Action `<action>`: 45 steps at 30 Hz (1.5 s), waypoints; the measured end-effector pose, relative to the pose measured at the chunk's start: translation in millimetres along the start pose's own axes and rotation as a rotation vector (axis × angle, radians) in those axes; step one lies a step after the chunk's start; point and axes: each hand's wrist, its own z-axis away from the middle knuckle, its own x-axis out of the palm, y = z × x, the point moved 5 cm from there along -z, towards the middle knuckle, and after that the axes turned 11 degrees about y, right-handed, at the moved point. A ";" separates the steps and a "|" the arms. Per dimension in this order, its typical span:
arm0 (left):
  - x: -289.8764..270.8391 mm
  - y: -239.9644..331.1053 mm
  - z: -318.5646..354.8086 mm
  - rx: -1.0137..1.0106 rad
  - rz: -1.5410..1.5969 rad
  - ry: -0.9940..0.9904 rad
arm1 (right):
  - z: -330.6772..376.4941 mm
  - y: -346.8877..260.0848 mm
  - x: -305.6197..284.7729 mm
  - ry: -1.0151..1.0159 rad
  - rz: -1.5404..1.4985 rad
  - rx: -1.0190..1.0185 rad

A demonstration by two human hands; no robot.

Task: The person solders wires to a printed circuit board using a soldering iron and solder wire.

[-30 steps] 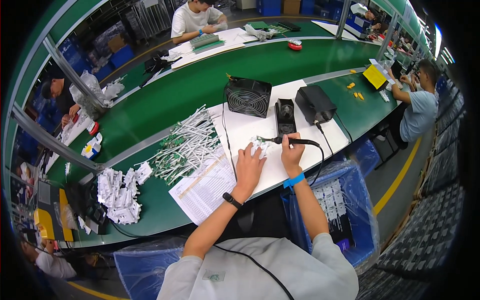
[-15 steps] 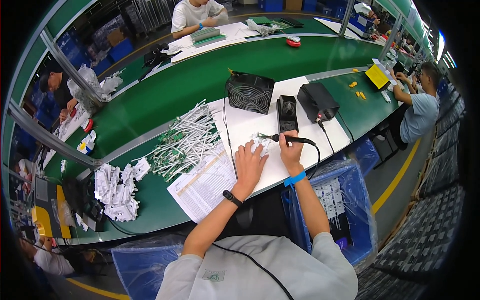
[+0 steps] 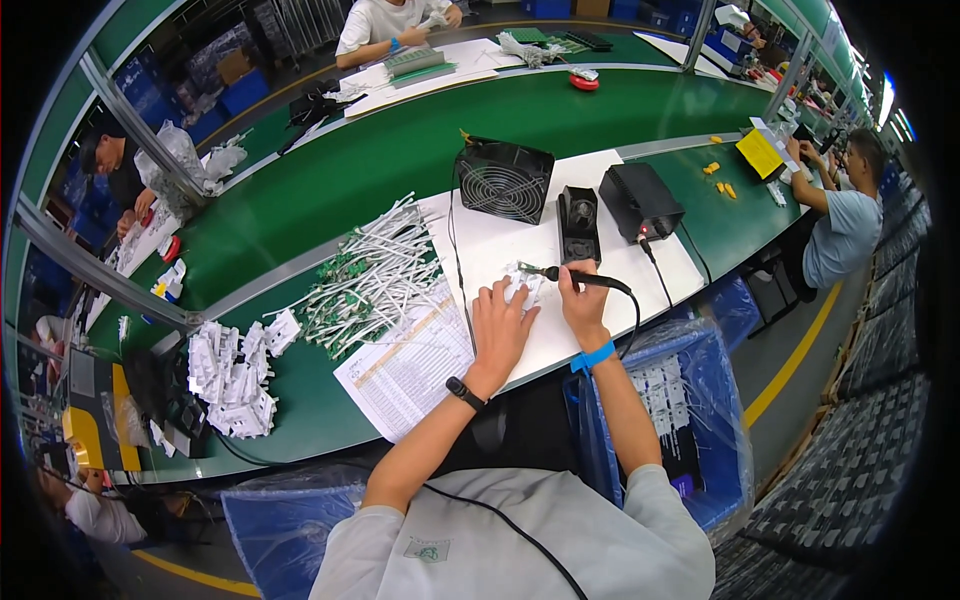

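Note:
My right hand (image 3: 583, 298) grips a soldering iron (image 3: 598, 279) like a pen, its tip pointing left. The tip meets a small white plastic part (image 3: 521, 290) with a bit of green at its far end. Bent over that part, my left hand (image 3: 501, 325) holds it between thumb and fingers against the white board (image 3: 480, 262). The fingers hide some of the part. Left of the board lies a heap of white wires with green circuit boards (image 3: 372, 275). A printed sheet (image 3: 400, 370) lies partly under the heap.
A black fan (image 3: 505, 180), an iron stand (image 3: 578, 225) and a black power box (image 3: 641, 202) stand beyond my hands. White plastic housings (image 3: 232, 380) are piled at the left. A lined blue bin (image 3: 735, 430) sits below the table's right edge. Co-workers sit around the green line.
The view has shifted slightly. Both hands keep almost the same place, with the soldering iron still at the white part. Across the line, a co-worker's hands have moved.

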 end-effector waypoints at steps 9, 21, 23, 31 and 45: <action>-0.5 1.6 -1.2 0.002 0.004 -0.004 | -1.2 -3.0 -2.8 0.033 0.033 -0.069; 1.1 1.0 -0.8 -0.013 0.022 -0.036 | -1.9 -0.9 -1.7 0.028 0.038 -0.038; 1.3 0.8 -0.6 -0.019 0.013 -0.044 | -1.3 1.0 -1.8 0.023 0.041 -0.041; 1.4 1.4 0.2 -0.008 0.007 -0.028 | -0.3 13.3 -16.7 0.205 -0.105 0.033; 2.2 -0.7 0.9 -0.009 0.037 -0.035 | 0.0 11.1 -15.7 0.129 -0.025 0.011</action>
